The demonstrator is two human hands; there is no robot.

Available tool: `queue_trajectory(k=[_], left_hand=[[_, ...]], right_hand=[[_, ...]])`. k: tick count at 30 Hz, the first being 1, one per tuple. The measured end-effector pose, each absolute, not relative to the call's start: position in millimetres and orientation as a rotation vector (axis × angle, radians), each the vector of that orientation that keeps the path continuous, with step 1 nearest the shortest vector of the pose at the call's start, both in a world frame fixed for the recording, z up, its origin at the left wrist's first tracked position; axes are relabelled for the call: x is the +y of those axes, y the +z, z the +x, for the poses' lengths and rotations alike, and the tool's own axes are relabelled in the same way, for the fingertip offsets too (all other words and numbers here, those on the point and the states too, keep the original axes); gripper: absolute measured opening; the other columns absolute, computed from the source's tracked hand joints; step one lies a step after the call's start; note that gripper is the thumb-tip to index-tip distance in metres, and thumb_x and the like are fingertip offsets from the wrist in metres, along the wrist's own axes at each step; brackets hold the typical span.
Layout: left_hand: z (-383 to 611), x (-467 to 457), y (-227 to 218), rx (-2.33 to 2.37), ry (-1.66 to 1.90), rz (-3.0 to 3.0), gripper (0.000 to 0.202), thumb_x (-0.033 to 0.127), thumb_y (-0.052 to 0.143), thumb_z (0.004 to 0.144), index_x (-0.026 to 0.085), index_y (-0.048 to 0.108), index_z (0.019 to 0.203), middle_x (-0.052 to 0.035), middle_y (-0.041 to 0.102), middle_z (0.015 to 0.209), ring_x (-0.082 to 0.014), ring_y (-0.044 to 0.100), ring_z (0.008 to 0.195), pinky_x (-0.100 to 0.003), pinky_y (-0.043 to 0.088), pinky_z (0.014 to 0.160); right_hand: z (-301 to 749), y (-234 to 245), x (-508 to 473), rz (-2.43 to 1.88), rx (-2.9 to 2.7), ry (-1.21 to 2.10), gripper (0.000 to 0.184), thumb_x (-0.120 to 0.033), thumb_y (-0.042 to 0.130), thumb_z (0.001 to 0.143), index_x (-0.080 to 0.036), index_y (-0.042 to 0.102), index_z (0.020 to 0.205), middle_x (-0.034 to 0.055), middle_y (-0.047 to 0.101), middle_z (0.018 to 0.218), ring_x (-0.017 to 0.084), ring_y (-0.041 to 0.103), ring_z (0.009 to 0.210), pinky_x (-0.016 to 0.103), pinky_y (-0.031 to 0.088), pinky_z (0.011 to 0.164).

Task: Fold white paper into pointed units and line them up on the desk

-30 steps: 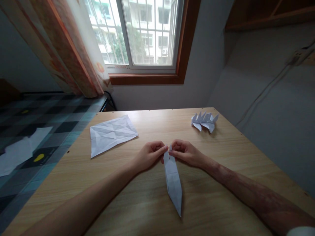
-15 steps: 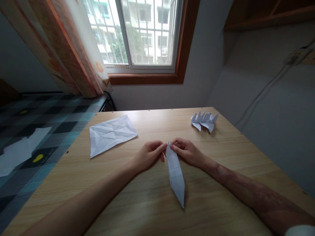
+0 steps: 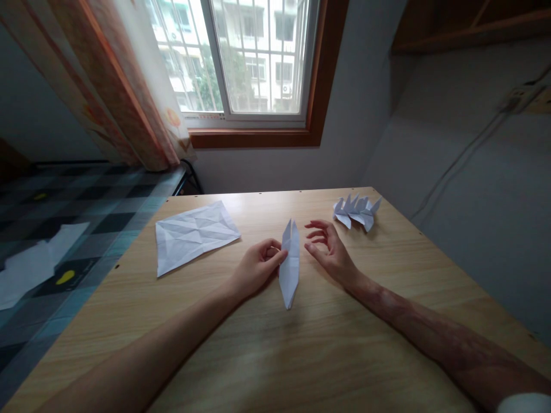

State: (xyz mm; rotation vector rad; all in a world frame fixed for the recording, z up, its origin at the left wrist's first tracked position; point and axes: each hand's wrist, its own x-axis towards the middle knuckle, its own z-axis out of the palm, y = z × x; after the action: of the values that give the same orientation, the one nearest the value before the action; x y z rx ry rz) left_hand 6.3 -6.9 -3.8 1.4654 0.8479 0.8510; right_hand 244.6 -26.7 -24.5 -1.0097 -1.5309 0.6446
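My left hand (image 3: 257,267) pinches a long, narrow folded white paper piece (image 3: 289,265) by its left edge and holds it tilted up above the wooden table (image 3: 267,350). Two pointed flaps stick up at the paper's far end; its near tip points toward me. My right hand (image 3: 327,249) hovers just right of the paper with the fingers spread and curled, holding nothing. It does not touch the paper.
A creased, unfolded white sheet (image 3: 191,235) lies at the table's far left. Several finished folded paper shapes (image 3: 356,211) sit in a cluster at the far right. A bed with a checked cover (image 3: 64,229) stands to the left, and a window (image 3: 253,57) is behind the table.
My right hand has let go of the paper and opened. My left hand has lifted the paper and drawn it away from me, so its near tip has risen off the table.
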Motion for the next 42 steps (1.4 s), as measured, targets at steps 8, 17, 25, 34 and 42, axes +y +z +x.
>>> queue_trajectory(k=[8,17,25,34,42], left_hand=[[6.8,-1.3,-3.1,0.836,0.992,1.309,0.047,0.058,0.087,0.086,0.019,0.061,0.087,0.0029,0.066,0.072,-0.0132,0.063,0.063,-0.022,0.049,0.059],[6.4,-0.5,-6.0,0.81,1.0,1.338,0.042,0.053,0.084,0.088,0.018,0.062,0.086,0.0035,0.06,0.076,-0.0115,0.052,0.068,-0.022,0.041,0.062],[7.4,-1.1,-5.9,0.831,0.967,1.31,0.044,0.055,0.087,0.085,0.018,0.062,0.088,0.0039,0.061,0.075,-0.0116,0.053,0.066,-0.022,0.04,0.06],[5.0,-1.4,-1.8,0.821,0.889,1.319,0.048,0.058,0.088,0.084,0.019,0.062,0.088,0.0033,0.066,0.068,-0.0123,0.06,0.059,-0.021,0.043,0.055],[5.4,-4.3,-1.3,0.759,0.811,1.297,0.048,0.058,0.088,0.087,0.018,0.061,0.089,0.002,0.071,0.069,-0.0128,0.065,0.058,-0.022,0.049,0.057]], right_hand=[[239.9,-6.6,-43.6,-0.735,-2.264,0.186,0.059,-0.021,0.076,0.097,-0.031,0.06,0.153,0.0103,0.063,0.161,0.031,0.055,0.151,0.051,0.046,0.127],[246.3,-10.1,-36.8,-0.687,-2.283,0.231,0.085,-0.059,0.096,0.081,-0.03,0.06,0.152,0.0136,0.064,0.159,0.033,0.062,0.145,0.05,0.047,0.123],[245.6,-11.9,-37.3,-0.717,-2.262,0.229,0.082,-0.059,0.096,0.082,-0.031,0.062,0.151,0.0132,0.066,0.158,0.033,0.063,0.144,0.05,0.048,0.123],[246.2,-10.1,-37.7,-0.722,-2.251,0.099,0.045,-0.045,0.083,0.1,-0.031,0.068,0.14,0.0086,0.073,0.151,0.029,0.068,0.135,0.048,0.049,0.119],[244.1,-7.4,-40.4,-0.721,-2.158,-0.003,0.006,-0.025,0.071,0.106,-0.028,0.076,0.106,0.0048,0.084,0.121,0.026,0.075,0.11,0.049,0.051,0.111]])
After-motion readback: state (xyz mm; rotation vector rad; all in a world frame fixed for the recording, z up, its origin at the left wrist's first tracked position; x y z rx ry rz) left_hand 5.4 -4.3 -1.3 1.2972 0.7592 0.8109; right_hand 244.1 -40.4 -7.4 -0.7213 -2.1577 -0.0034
